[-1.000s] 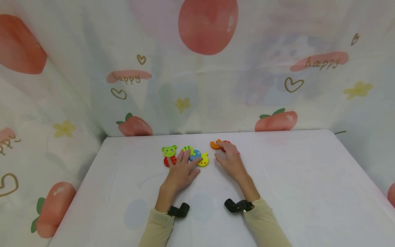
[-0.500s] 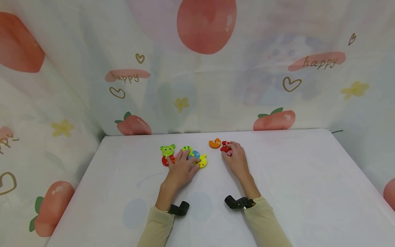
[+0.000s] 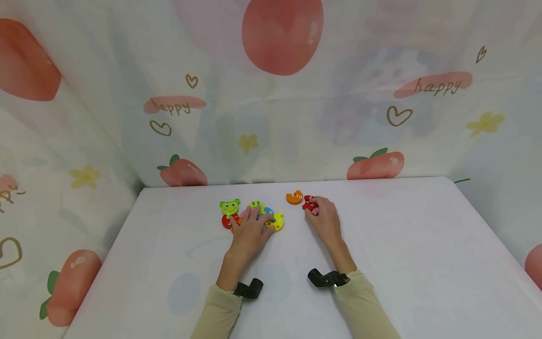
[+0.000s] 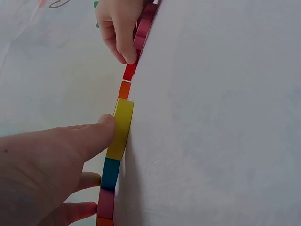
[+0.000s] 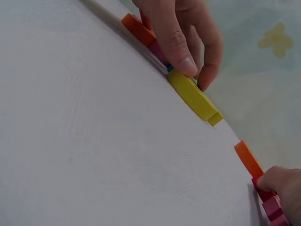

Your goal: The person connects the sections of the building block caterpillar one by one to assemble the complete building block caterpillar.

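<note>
My left hand (image 3: 248,238) lies spread over a cluster of flat, brightly coloured puzzle pieces, its fingertips touching them. Around its fingers show a green animal-face piece (image 3: 230,207), a red striped piece (image 3: 227,221), a green striped piece (image 3: 256,205), a blue piece (image 3: 268,211) and a yellow piece (image 3: 278,221). In the left wrist view the left thumb touches the yellow piece's edge. To the right, my right hand (image 3: 328,223) pinches a red puzzle piece (image 3: 309,205) between thumb and fingers. A pink piece (image 3: 315,211) is partly hidden beside it.
An orange piece (image 3: 294,197) with a notch lies alone between the cluster and the red piece. The white table (image 3: 402,263) meets a fruit-printed cloth backdrop (image 3: 296,127) just behind the pieces. Black wrist cameras are strapped to both wrists.
My right hand has shifted right, away from the orange piece, leaving that piece uncovered and now holding the red one. The left hand has stayed almost in place on the cluster.
</note>
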Tool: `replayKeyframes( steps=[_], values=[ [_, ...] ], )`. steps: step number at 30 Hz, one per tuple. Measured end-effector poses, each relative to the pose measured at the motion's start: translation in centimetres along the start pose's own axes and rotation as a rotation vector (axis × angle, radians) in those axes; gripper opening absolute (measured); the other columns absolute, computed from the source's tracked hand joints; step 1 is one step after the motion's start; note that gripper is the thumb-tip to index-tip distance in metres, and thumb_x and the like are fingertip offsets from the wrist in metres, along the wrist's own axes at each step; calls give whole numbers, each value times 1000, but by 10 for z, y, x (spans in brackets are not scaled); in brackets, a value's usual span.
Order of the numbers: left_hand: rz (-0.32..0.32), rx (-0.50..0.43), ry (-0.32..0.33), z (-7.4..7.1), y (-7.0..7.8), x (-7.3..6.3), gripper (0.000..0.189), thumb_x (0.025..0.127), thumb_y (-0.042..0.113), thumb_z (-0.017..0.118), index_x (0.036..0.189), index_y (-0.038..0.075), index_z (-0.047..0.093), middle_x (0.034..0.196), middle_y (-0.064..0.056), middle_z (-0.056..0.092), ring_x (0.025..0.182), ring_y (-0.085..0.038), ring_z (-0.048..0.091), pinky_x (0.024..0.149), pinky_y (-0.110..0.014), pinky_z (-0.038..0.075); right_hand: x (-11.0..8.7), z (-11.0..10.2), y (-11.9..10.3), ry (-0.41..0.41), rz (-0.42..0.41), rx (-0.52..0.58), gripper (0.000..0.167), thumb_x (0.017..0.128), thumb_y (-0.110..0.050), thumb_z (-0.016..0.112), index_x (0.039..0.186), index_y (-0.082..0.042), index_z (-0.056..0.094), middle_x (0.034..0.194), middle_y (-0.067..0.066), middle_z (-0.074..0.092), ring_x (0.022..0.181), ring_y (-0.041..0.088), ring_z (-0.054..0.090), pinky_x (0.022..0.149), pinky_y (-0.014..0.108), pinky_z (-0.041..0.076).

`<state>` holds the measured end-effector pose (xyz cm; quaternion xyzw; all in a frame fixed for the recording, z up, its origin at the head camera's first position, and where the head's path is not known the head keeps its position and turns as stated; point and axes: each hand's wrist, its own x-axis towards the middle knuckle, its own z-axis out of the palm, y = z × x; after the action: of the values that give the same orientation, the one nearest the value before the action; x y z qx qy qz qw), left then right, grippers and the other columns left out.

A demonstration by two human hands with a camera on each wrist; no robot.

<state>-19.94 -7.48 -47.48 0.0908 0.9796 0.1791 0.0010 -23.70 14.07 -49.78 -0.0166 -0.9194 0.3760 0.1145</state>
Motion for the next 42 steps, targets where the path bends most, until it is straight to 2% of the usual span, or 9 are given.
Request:
replayKeyframes(
  steps=[7,11,13,16,19,22,25,31,42],
  values=[
    [11,4,-4,-2,2,-1,31,94,40,60,124,31,62,155,-6,38,148,-36,25,108,-79,11,0,2,-1,1,9,-78,35,87,-27,73,109,-3,61,112,16,64,106,31,53,93,43,51],
    [11,8,-2,-1,2,-1,32,93,42,61,121,29,63,155,-7,38,147,-36,26,107,-79,13,-1,2,-2,43,-10,-105,37,87,-26,73,114,-4,62,116,15,66,106,31,56,93,43,54],
    [10,12,8,-1,2,0,33,91,45,62,120,28,64,154,-8,39,147,-36,28,107,-79,15,-1,2,-2,84,-67,-66,39,87,-23,72,119,-4,62,122,14,65,109,30,57,93,43,55],
    [6,12,25,1,3,0,36,89,49,64,117,26,64,153,-9,41,145,-36,29,106,-79,17,-2,3,-5,104,-215,38,41,86,-17,72,124,-5,61,128,13,63,114,30,57,93,42,56],
    [-4,8,36,2,4,1,38,87,48,67,116,25,65,153,-10,41,145,-37,30,106,-79,16,-6,4,-10,14,-365,129,45,85,-14,71,127,-4,60,130,14,62,118,31,58,93,41,56],
    [-11,6,36,3,4,-1,38,85,47,69,116,25,65,152,-11,42,145,-37,30,106,-79,15,-12,8,-13,-116,-428,133,47,86,-14,70,130,-5,59,132,13,62,120,30,58,96,43,54],
    [-7,7,51,3,5,-1,38,85,46,70,115,24,65,151,-11,43,145,-38,31,106,-80,15,-12,12,-16,-195,-444,106,47,87,-15,68,133,-7,57,135,11,60,125,28,57,102,43,50],
    [15,12,85,0,6,3,38,85,46,69,115,23,65,150,-11,45,144,-38,33,105,-80,17,-7,14,-21,-248,-445,73,46,90,-14,66,134,-10,54,142,10,54,135,29,49,110,45,42],
    [6,-1,57,2,4,1,35,85,45,69,114,25,66,152,-11,43,145,-39,31,105,-81,15,-8,19,-19,-378,-366,69,46,95,-15,58,140,-10,48,153,9,42,147,31,31,116,51,32]
  ],
)
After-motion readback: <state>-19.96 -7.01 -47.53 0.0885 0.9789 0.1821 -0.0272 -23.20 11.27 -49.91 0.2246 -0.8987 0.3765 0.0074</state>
